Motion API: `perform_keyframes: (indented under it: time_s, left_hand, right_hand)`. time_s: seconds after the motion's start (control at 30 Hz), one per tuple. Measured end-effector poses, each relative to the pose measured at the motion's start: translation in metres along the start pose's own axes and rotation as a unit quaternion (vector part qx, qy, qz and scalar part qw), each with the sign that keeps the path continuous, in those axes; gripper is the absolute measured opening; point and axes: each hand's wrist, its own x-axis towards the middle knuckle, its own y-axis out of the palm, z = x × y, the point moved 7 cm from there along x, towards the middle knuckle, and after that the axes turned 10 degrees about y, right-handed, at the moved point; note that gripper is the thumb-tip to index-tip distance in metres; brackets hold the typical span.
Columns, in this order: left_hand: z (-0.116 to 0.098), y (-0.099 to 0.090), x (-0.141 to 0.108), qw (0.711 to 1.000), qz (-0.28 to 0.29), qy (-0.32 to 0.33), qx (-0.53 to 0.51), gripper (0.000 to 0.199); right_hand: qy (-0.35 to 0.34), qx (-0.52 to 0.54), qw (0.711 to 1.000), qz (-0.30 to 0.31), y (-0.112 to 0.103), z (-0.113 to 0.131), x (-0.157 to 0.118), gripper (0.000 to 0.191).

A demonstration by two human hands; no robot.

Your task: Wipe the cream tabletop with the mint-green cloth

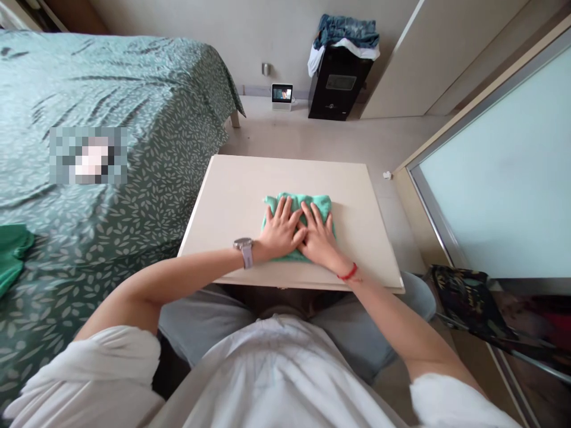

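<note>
A folded green cloth (298, 200) lies on a cream-coloured table (236, 196) in front of me. My left hand (280, 233) rests flat on its left part, fingers spread and pointing away from me; a watch sits on that wrist. On the right part of the cloth lies my right hand (317, 238), palm down with its fingers apart, a red band round the wrist. The thumbs meet near the middle. Both hands cover much of the cloth, so its folds beneath them are hidden.
At left stands a bed with a leaf-patterned green cover (178, 137); another green cloth (13, 252) lies on it. Behind the table are a small screen (282, 95) and a black box (336, 83) topped with jeans (345, 31). A frosted panel (499, 160) stands right.
</note>
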Motion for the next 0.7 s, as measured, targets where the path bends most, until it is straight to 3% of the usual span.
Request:
perform_keyframes:
  time_s: [0.17, 0.23, 0.3, 0.4, 0.5, 0.7]
  left_hand:
    - [-0.053, 0.03, -0.07, 0.998, 0.002, 0.039, -0.04, 0.087]
    - [-0.064, 0.035, -0.078, 0.996, 0.017, 0.069, -0.045, 0.09]
    - [-0.065, 0.034, -0.071, 0.996, 0.028, 0.08, -0.043, 0.091]
    - [-0.05, 0.026, -0.036, 0.997, 0.041, 0.053, -0.026, 0.086]
    - [-0.025, 0.013, 0.017, 0.999, 0.046, 0.018, -0.001, 0.076]
    - [0.029, -0.015, 0.117, 1.0, -0.002, -0.015, 0.018, 0.066]
  right_hand:
    - [-0.034, -0.015, 0.999, -0.001, 0.019, 0.006, -0.094, 0.077]
    - [-0.033, -0.019, 0.999, -0.011, 0.025, 0.003, -0.11, 0.078]
    - [-0.046, -0.022, 0.998, -0.019, 0.028, -0.002, -0.109, 0.078]
    - [-0.066, -0.019, 0.997, -0.024, 0.024, -0.016, -0.072, 0.076]
    - [-0.049, -0.013, 0.999, -0.006, 0.014, -0.038, -0.006, 0.073]
    - [-0.011, -0.004, 1.0, 0.008, -0.008, -0.073, 0.125, 0.072]
